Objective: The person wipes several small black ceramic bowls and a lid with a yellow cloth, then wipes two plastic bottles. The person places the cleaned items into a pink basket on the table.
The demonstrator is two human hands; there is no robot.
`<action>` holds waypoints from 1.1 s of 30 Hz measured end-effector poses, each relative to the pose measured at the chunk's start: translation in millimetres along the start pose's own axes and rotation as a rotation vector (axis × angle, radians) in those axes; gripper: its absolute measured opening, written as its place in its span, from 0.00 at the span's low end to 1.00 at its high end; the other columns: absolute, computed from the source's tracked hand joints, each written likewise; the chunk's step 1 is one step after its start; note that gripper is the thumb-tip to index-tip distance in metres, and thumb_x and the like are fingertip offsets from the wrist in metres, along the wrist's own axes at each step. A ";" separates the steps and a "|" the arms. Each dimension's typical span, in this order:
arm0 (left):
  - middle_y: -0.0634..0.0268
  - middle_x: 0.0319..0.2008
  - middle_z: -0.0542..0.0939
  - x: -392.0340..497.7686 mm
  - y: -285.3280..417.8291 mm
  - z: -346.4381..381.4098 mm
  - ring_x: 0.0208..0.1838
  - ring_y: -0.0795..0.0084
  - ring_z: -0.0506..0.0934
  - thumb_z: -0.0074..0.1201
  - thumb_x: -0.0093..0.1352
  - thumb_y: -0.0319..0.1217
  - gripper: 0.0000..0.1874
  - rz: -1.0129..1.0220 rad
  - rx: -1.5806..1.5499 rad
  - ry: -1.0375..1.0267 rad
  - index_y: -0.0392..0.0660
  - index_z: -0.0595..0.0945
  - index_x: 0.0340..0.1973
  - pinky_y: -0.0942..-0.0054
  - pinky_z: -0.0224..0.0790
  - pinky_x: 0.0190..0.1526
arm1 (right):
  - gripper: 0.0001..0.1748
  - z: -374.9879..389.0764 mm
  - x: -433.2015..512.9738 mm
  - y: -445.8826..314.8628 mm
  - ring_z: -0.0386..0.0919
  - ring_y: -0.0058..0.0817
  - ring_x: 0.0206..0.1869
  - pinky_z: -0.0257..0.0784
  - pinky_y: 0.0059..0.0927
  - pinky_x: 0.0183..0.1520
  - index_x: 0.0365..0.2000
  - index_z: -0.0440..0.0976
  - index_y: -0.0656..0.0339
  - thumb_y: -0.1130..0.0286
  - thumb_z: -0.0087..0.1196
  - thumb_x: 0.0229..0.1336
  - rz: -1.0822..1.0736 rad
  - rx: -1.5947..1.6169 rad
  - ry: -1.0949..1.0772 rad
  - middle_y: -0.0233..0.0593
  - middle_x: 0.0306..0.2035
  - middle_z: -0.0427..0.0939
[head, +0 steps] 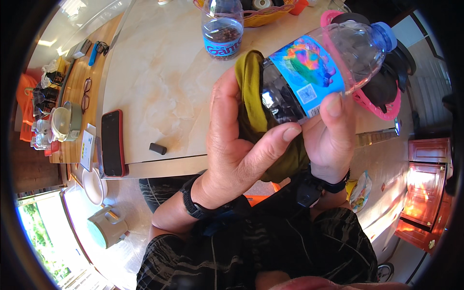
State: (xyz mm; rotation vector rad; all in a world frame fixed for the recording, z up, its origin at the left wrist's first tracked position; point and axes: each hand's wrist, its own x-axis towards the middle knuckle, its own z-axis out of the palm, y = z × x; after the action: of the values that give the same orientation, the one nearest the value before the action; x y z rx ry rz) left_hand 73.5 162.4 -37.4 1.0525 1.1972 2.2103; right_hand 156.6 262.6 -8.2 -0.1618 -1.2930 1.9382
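A clear plastic bottle with a blue cap and a bright blue printed label lies tilted across my hands, cap toward the upper right. Dark contents show at its lower end. My left hand holds an olive-green cloth against the bottle's base, thumb lying across the front. From below, my right hand grips the bottle, its thumb on the label's edge. Part of the cloth hangs down between my wrists. Beyond my left hand, a second plastic bottle, partly filled with small brown pieces, stands on the marble-patterned table.
A smartphone in a red case and a small black object lie near the table's front edge. Behind the held bottle is a pink basket with black items. A yellow woven basket stands at the back. Eyeglasses rest on the wooden surface at left.
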 end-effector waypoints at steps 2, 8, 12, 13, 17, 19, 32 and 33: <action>0.59 0.56 0.67 0.5 0.1 -0.6 0.59 0.70 0.67 0.66 0.61 0.32 0.42 -0.040 0.033 -0.018 0.35 0.58 0.64 0.70 0.59 0.60 | 0.44 -1.8 -0.3 -1.5 0.72 0.27 0.52 0.65 0.29 0.56 0.59 0.56 0.69 0.60 0.66 0.48 0.011 0.011 0.025 0.40 0.51 0.71; 0.62 0.54 0.71 4.2 9.9 -0.7 0.55 0.74 0.70 0.65 0.61 0.33 0.40 -0.278 -0.184 -0.093 0.35 0.60 0.63 0.73 0.61 0.58 | 0.44 -6.0 -0.5 -1.8 0.72 0.27 0.51 0.66 0.30 0.55 0.59 0.56 0.69 0.64 0.67 0.47 -0.051 -0.021 0.040 0.41 0.51 0.71; 0.63 0.51 0.73 6.5 12.7 -1.9 0.54 0.76 0.70 0.63 0.64 0.33 0.36 -0.383 -0.249 -0.115 0.36 0.62 0.61 0.74 0.62 0.57 | 0.45 -8.4 2.3 0.6 0.72 0.29 0.50 0.67 0.30 0.55 0.60 0.55 0.69 0.65 0.68 0.46 -0.086 -0.046 0.027 0.42 0.51 0.70; 0.64 0.50 0.74 6.7 12.5 -2.2 0.53 0.77 0.71 0.63 0.64 0.34 0.34 -0.418 -0.273 -0.122 0.36 0.64 0.60 0.75 0.63 0.56 | 0.46 -8.9 3.2 0.9 0.72 0.29 0.50 0.67 0.30 0.54 0.61 0.54 0.69 0.65 0.68 0.46 -0.098 -0.052 0.025 0.43 0.51 0.70; 0.67 0.42 0.78 6.5 12.4 -3.5 0.46 0.81 0.73 0.60 0.66 0.33 0.23 -0.493 -0.261 -0.129 0.36 0.71 0.53 0.79 0.67 0.49 | 0.46 -8.5 2.3 -1.9 0.73 0.30 0.50 0.70 0.30 0.52 0.62 0.52 0.66 0.69 0.67 0.47 -0.136 -0.102 0.012 0.43 0.51 0.70; 0.70 0.37 0.78 5.1 13.8 -3.6 0.40 0.84 0.74 0.59 0.67 0.32 0.18 -0.520 -0.253 -0.104 0.37 0.74 0.48 0.82 0.68 0.43 | 0.46 -6.5 0.2 -2.9 0.73 0.29 0.50 0.71 0.30 0.52 0.63 0.51 0.64 0.72 0.66 0.47 -0.156 -0.147 0.022 0.43 0.51 0.70; 0.67 0.42 0.77 9.2 20.8 -14.5 0.43 0.80 0.75 0.50 0.71 0.29 0.16 -0.205 -0.194 0.156 0.38 0.71 0.54 0.81 0.67 0.47 | 0.45 -3.3 0.5 1.3 0.74 0.27 0.50 0.71 0.31 0.54 0.63 0.50 0.63 0.74 0.65 0.49 -0.151 -0.178 0.060 0.42 0.51 0.70; 0.66 0.44 0.77 9.5 22.3 -15.7 0.46 0.78 0.75 0.48 0.72 0.30 0.18 -0.151 -0.154 0.169 0.37 0.70 0.55 0.79 0.66 0.51 | 0.46 -2.5 0.0 2.0 0.73 0.27 0.51 0.70 0.31 0.54 0.63 0.50 0.63 0.74 0.66 0.48 -0.117 -0.151 0.035 0.41 0.52 0.70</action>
State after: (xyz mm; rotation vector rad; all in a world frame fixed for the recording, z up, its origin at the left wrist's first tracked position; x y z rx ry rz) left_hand 55.3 148.1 -20.1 0.7033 1.1141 2.2653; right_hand 156.8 264.0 -11.1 -0.1896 -1.3947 1.7327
